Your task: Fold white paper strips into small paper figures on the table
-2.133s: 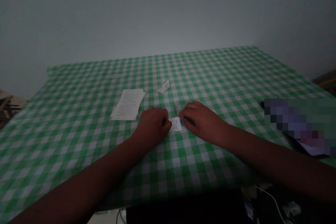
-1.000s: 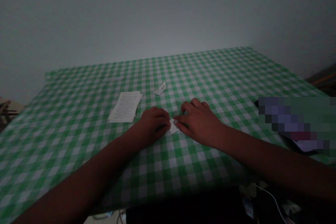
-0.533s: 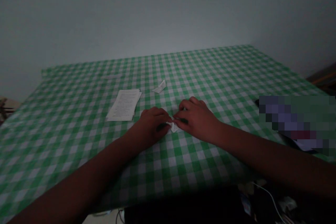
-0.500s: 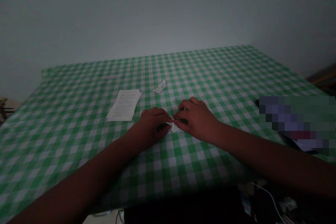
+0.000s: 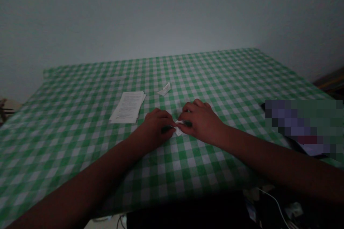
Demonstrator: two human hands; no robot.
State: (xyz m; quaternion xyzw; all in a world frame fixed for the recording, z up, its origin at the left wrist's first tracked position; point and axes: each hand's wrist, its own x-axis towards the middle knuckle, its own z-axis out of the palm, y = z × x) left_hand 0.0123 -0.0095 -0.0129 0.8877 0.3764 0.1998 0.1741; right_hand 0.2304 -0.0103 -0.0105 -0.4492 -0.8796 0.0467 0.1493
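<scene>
A small folded piece of paper (image 5: 178, 131) with faint print lies low over the table, pinched from both sides. My left hand (image 5: 158, 126) grips its left side between thumb and forefinger. From the right, my right hand (image 5: 200, 118) pinches it the same way, its other fingers curled. The fingertips of both hands nearly meet and cover much of the paper. Beyond them stands a folded paper boat (image 5: 165, 89), white with printed marks. Left of my left hand is a stack of printed paper sheets (image 5: 127, 108), lying flat and slightly fanned.
A green and white checked cloth (image 5: 215, 78) covers the table, whose far side meets a pale wall (image 5: 172, 14). At the right edge lies a dark flat object (image 5: 292, 143), mostly blurred out by pixels. Below the front edge, a white cable (image 5: 276, 202) hangs among dim items.
Both hands keep their pinch on the small folded paper, with only slight finger movement. The view has shifted a little. The boat and the stack stay where they were.
</scene>
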